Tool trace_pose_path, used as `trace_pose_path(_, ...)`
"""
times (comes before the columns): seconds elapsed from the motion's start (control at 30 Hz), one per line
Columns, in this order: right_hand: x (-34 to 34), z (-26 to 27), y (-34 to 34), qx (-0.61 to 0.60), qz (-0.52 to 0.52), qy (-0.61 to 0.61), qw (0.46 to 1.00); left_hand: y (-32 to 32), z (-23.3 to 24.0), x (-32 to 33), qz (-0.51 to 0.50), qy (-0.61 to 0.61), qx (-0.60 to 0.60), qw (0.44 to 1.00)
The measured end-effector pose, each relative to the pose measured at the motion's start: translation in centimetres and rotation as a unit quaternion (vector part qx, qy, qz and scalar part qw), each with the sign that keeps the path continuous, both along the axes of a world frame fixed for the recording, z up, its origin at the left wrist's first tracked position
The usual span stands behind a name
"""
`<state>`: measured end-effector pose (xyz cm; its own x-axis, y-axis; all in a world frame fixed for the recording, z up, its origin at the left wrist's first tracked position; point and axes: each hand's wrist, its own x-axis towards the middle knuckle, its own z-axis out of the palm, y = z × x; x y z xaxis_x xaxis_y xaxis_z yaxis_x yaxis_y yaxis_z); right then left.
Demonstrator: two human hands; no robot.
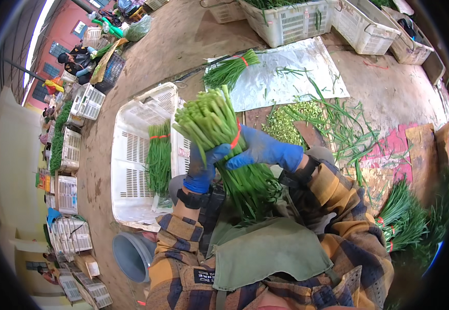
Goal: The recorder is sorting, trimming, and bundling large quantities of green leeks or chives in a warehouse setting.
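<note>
Between my blue-gloved hands is a thick bunch of long green stalks (209,120), bound by a red band (236,133), its cut ends pointing up and left. My left hand (205,162) grips it from the left, just below the band. Around its right side, against the band, my right hand (263,149) is closed on the same bunch. Another banded bunch (159,159) lies in the white plastic crate (131,209) on the left. A further banded bunch (230,69) rests on the silvery sheet (286,91) ahead.
Chopped stalk ends (286,124) and loose leaves (352,131) lie at right beside a rusty flat blade (310,135). Tied bunches (406,221) are at lower right. A grey bucket (132,257) stands at lower left, white crates (302,25) beyond. A co-worker (78,64) is at upper left.
</note>
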<state>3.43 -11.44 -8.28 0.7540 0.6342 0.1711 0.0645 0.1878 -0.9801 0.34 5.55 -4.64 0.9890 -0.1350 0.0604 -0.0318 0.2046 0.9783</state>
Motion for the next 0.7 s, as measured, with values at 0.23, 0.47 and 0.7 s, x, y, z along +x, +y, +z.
trace_pose_path(0.23,0.3,0.9,-1.4,-0.013,0.061,-0.058,0.996,4.6,-3.2,1.6,-0.065,0.021,-0.209,0.976)
trace_pose_path(0.47,-1.5,1.1,-0.2,0.03,0.148,0.077,0.986,4.3,-2.9,1.7,-0.207,-0.052,-0.239,0.947)
trace_pose_path(0.7,-0.8,3.0,-2.1,-0.032,-0.08,-0.108,0.99,12.0,0.5,1.0,-0.269,0.076,-0.189,0.941)
